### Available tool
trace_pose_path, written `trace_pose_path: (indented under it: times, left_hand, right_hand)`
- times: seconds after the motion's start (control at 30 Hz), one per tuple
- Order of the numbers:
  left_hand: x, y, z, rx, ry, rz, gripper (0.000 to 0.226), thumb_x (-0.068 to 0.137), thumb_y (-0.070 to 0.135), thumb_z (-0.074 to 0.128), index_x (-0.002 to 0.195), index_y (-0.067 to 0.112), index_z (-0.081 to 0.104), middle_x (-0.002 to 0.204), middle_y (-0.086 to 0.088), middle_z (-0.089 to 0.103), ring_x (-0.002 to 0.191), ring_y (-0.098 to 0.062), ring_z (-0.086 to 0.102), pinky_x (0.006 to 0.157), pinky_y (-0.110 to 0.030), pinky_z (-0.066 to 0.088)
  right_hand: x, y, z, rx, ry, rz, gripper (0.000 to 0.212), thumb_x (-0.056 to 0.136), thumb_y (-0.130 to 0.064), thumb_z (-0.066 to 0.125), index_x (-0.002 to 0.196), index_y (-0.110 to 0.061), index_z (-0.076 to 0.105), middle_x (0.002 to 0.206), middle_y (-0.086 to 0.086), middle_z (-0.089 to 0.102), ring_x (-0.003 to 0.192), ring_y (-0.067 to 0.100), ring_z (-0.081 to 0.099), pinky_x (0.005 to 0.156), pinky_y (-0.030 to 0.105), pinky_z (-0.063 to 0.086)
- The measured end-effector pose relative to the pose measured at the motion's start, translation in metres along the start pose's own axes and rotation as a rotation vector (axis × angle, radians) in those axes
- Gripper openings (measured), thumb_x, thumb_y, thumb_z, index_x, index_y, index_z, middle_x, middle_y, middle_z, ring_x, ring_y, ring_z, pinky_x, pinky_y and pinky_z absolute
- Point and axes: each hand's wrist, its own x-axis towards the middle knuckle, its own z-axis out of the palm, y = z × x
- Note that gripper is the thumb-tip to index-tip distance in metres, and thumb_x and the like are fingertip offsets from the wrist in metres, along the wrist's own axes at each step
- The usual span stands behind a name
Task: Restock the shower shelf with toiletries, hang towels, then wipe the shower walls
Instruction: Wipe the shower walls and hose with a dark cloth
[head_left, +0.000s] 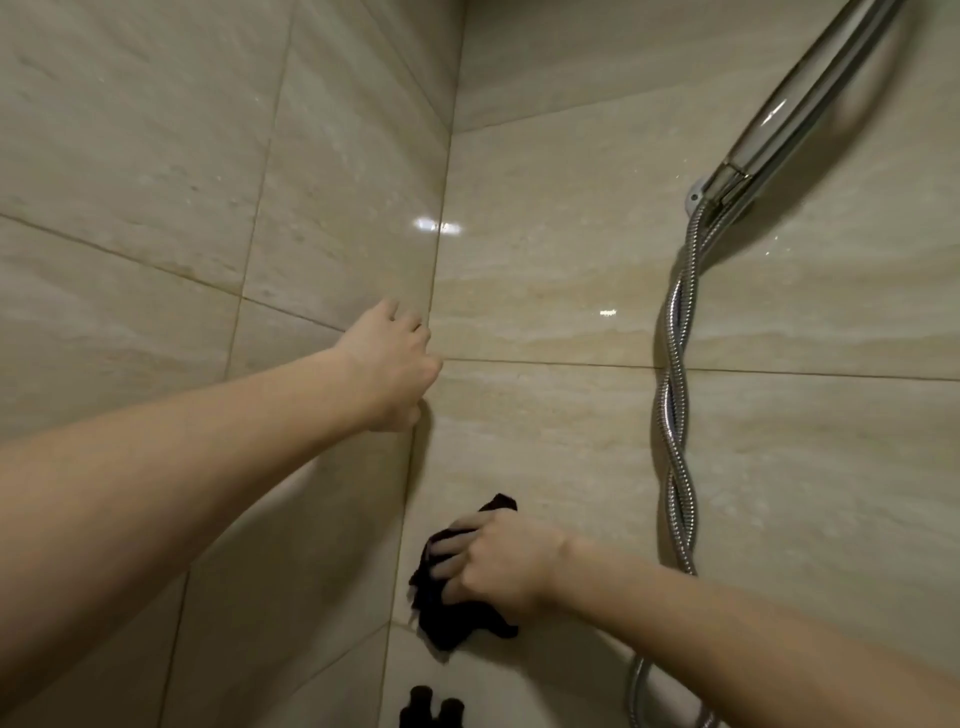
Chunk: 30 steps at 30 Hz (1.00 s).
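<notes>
Near wall corner (450, 156), right hand (498, 561) grips dark cloth (452, 621), left hand's (389, 364) fingers hidden

Tiles (545, 291): beige, veined stone look, smooth, high gloss, bright light spots mirrored. Grout (545, 362): thin lines, matt, darker than tiles. Shower handle (789, 109): polished chrome metal, mirror-bright. Hose (678, 483): metal, spiral-ribbed, shiny. Bracket (694, 196): white, smooth, looks plastic. Cloth (452, 613): dark fabric, matt, soft, crumpled. Caps (421, 699) at bottom edge: dark, dull; material unclear.
</notes>
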Motion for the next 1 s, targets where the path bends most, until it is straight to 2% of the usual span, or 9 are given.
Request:
trace_pose_path:
  times: [0.13, 0.23, 0.3, 0.43, 0.53, 0.73, 0.83, 0.9, 1.0]
  left_hand:
    - [0.020, -0.020, 0.007, 0.049, 0.093, -0.101, 0.038, 0.096, 0.029, 0.040, 0.130, 0.014, 0.051, 0.130, -0.013, 0.055, 0.121, -0.031, 0.048, 0.105, -0.044, 0.035]
    - [0.035, -0.039, 0.009, 0.120, 0.143, -0.188, 0.037, 0.100, 0.026, 0.036, 0.132, 0.011, 0.049, 0.133, -0.017, 0.053, 0.122, -0.033, 0.047, 0.105, -0.043, 0.035]
    - [0.043, -0.053, 0.007, 0.202, 0.163, -0.238, 0.040, 0.100, 0.029, 0.036, 0.133, 0.010, 0.048, 0.133, -0.018, 0.051, 0.121, -0.034, 0.046, 0.106, -0.045, 0.034]
    - [0.052, -0.080, 0.004, 0.302, 0.189, -0.339, 0.047, 0.100, 0.039, 0.041, 0.134, 0.009, 0.049, 0.134, -0.020, 0.050, 0.123, -0.036, 0.045, 0.109, -0.052, 0.031]
    - [0.054, -0.097, 0.004, 0.302, 0.226, -0.344, 0.048, 0.101, 0.043, 0.041, 0.134, 0.010, 0.048, 0.133, -0.019, 0.050, 0.124, -0.035, 0.045, 0.110, -0.050, 0.030]
    - [0.035, -0.114, -0.004, 0.287, 0.248, -0.334, 0.054, 0.098, 0.051, 0.039, 0.133, 0.011, 0.048, 0.132, -0.019, 0.048, 0.125, -0.037, 0.042, 0.110, -0.050, 0.031]
    - [0.014, -0.121, -0.013, 0.266, 0.213, -0.355, 0.070, 0.089, 0.067, 0.036, 0.135, 0.016, 0.048, 0.138, -0.020, 0.044, 0.132, -0.036, 0.038, 0.114, -0.051, 0.026]
    - [-0.002, -0.126, -0.020, 0.277, 0.206, -0.344, 0.073, 0.087, 0.071, 0.035, 0.136, 0.018, 0.047, 0.139, -0.020, 0.043, 0.133, -0.036, 0.038, 0.114, -0.051, 0.027]
    - [-0.028, -0.132, -0.028, 0.258, 0.200, -0.345, 0.073, 0.086, 0.070, 0.036, 0.136, 0.018, 0.047, 0.140, -0.019, 0.043, 0.134, -0.035, 0.037, 0.113, -0.050, 0.028]
  right_hand:
    - [-0.027, 0.079, -0.044, -0.007, 0.281, 0.223, 0.041, 0.083, -0.042, 0.066, 0.122, -0.027, 0.068, 0.135, -0.003, 0.062, 0.134, 0.025, 0.050, 0.106, 0.048, 0.044]
    - [-0.043, 0.143, -0.096, -0.142, 0.466, 0.534, 0.054, 0.074, -0.053, 0.073, 0.122, -0.030, 0.065, 0.132, -0.004, 0.061, 0.133, 0.021, 0.050, 0.113, 0.042, 0.030]
    - [-0.050, 0.182, -0.127, -0.178, 0.531, 0.723, 0.051, 0.080, -0.049, 0.070, 0.125, -0.026, 0.062, 0.133, 0.000, 0.059, 0.136, 0.022, 0.045, 0.117, 0.044, 0.021]
    - [-0.049, 0.248, -0.164, -0.246, 0.691, 1.113, 0.050, 0.079, -0.041, 0.070, 0.123, -0.019, 0.058, 0.131, 0.008, 0.057, 0.133, 0.029, 0.042, 0.119, 0.047, 0.019]
    - [-0.029, 0.268, -0.179, -0.185, 0.782, 1.281, 0.050, 0.083, -0.027, 0.067, 0.129, -0.010, 0.057, 0.137, 0.017, 0.053, 0.136, 0.035, 0.037, 0.120, 0.044, 0.018]
    - [0.029, 0.262, -0.185, -0.037, 0.805, 1.150, 0.043, 0.087, -0.020, 0.059, 0.128, -0.007, 0.057, 0.135, 0.016, 0.056, 0.133, 0.034, 0.041, 0.116, 0.042, 0.025]
    - [0.063, 0.253, -0.181, 0.130, 0.942, 1.153, 0.045, 0.089, -0.014, 0.049, 0.133, -0.011, 0.054, 0.138, 0.012, 0.056, 0.138, 0.031, 0.037, 0.120, 0.039, 0.021]
    - [0.080, 0.246, -0.184, 0.381, 1.116, 1.159, 0.047, 0.096, -0.011, 0.042, 0.142, -0.012, 0.048, 0.148, 0.011, 0.048, 0.145, 0.028, 0.031, 0.123, 0.036, 0.016]
    - [0.101, 0.227, -0.196, 1.079, 1.453, 0.974, 0.050, 0.106, -0.014, 0.035, 0.156, -0.018, 0.033, 0.163, 0.004, 0.030, 0.150, 0.021, 0.026, 0.122, 0.028, 0.017]
